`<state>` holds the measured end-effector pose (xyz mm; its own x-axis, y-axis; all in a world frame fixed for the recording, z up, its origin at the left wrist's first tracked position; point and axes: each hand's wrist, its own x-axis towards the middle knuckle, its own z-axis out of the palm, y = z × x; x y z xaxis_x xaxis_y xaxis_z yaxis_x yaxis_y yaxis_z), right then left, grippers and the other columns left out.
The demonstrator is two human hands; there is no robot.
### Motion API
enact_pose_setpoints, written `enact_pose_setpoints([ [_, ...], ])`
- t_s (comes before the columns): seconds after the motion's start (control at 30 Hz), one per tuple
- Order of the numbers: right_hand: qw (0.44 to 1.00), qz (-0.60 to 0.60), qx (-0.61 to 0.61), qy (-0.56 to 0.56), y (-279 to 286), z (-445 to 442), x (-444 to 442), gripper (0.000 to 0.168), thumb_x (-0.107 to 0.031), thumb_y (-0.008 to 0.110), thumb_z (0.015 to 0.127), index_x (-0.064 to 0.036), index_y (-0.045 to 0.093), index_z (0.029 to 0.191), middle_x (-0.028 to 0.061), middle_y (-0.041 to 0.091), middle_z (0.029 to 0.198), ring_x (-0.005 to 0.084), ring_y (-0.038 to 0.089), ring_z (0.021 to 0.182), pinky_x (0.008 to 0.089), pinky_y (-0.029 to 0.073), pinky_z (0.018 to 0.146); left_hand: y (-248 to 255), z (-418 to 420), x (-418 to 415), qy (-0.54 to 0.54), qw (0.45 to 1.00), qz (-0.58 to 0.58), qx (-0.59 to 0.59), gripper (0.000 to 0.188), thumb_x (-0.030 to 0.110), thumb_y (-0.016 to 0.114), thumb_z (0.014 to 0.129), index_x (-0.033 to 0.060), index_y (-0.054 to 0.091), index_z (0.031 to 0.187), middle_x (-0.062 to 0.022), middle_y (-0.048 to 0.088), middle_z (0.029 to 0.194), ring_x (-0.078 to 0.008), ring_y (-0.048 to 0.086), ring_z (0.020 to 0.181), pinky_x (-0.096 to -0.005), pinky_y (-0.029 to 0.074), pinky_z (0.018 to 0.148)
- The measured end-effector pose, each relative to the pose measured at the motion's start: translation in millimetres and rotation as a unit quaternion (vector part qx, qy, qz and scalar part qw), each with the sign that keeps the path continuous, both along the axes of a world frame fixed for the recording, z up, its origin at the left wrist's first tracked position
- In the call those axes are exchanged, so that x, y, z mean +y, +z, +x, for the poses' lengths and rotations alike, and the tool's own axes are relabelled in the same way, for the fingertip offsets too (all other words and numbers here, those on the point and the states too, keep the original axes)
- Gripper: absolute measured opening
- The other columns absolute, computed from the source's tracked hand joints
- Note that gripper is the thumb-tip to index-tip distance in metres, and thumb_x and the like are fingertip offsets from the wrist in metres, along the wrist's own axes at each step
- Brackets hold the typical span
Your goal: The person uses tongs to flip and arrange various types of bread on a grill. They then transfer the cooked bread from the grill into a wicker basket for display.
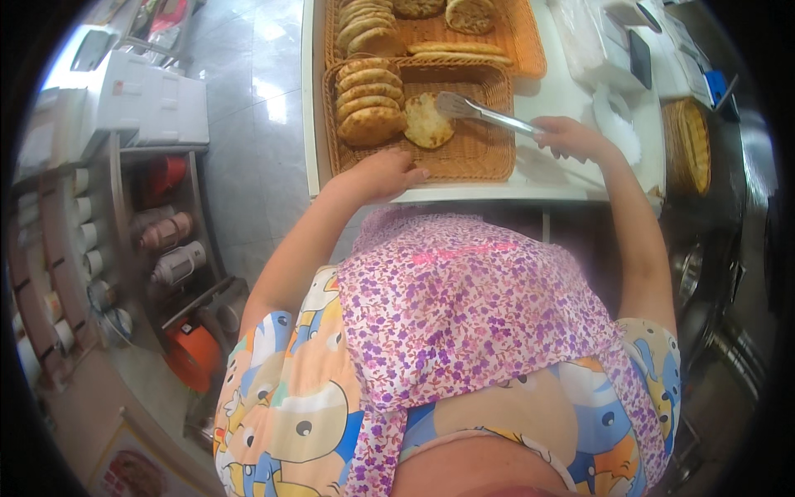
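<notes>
In the head view, my right hand (570, 138) grips the handle of metal tongs (506, 119) over the right side of a wicker basket (481, 163). The flat ends of the tongs touch the right edge of a round browned flatbread (425, 127) in the basket. Whether they pinch it cannot be told. To its left, several flatbreads (371, 124) lean on one another in a row. At the basket's near rim, my left hand (388, 174) has its fingers over the edge and its thumb in front.
Behind stands a second wicker basket (528, 43) with more flatbreads (470, 15). The baskets are on a white counter (553, 177). A scale-like device (640, 59) and a white plastic bag (615, 121) lie to the right. White foam boxes (164, 102) and a shelf with vacuum flasks (180, 264) are at the left.
</notes>
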<state>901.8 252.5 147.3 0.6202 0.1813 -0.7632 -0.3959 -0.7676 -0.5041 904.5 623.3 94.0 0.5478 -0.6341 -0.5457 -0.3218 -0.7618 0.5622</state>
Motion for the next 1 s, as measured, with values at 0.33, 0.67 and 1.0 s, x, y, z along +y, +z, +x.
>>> enact_pose_setpoints([
  [0.33,0.994,0.038,-0.050,0.088,-21,32,2,0.050,-0.034,0.066,0.089,-0.013,0.055,0.133,-0.0013,0.060,0.086,0.0091,0.055,0.067,0.0238,0.042,0.054,-27,-10,-4,0.006,0.998,0.039,0.041,0.071,0.051,0.058,0.089,-0.0015,0.047,0.135,-0.0255,0.050,0.135,-0.0392,0.048,0.127,-0.0418,0.039,0.107],
  [0.67,0.983,0.064,0.032,0.171,-31,44,-11,0.044,-0.027,0.064,0.090,-0.009,0.057,0.130,0.0016,0.064,0.091,0.0101,0.057,0.071,0.0273,0.046,0.060,-34,-13,0,0.079,0.995,-0.007,0.056,0.069,0.049,0.060,0.089,0.0009,0.049,0.137,-0.0206,0.049,0.139,-0.0363,0.049,0.127,-0.0402,0.040,0.107],
  [1.0,0.937,-0.010,-0.201,0.286,-35,-9,11,0.048,-0.016,0.066,0.087,-0.010,0.055,0.133,0.0147,0.064,0.112,0.0305,0.064,0.094,0.0368,0.052,0.083,-21,-11,10,0.089,0.995,-0.013,-0.035,0.041,0.038,0.058,0.091,-0.0001,0.068,0.098,-0.0199,0.063,0.106,-0.0365,0.060,0.101,-0.0444,0.048,0.088],
])
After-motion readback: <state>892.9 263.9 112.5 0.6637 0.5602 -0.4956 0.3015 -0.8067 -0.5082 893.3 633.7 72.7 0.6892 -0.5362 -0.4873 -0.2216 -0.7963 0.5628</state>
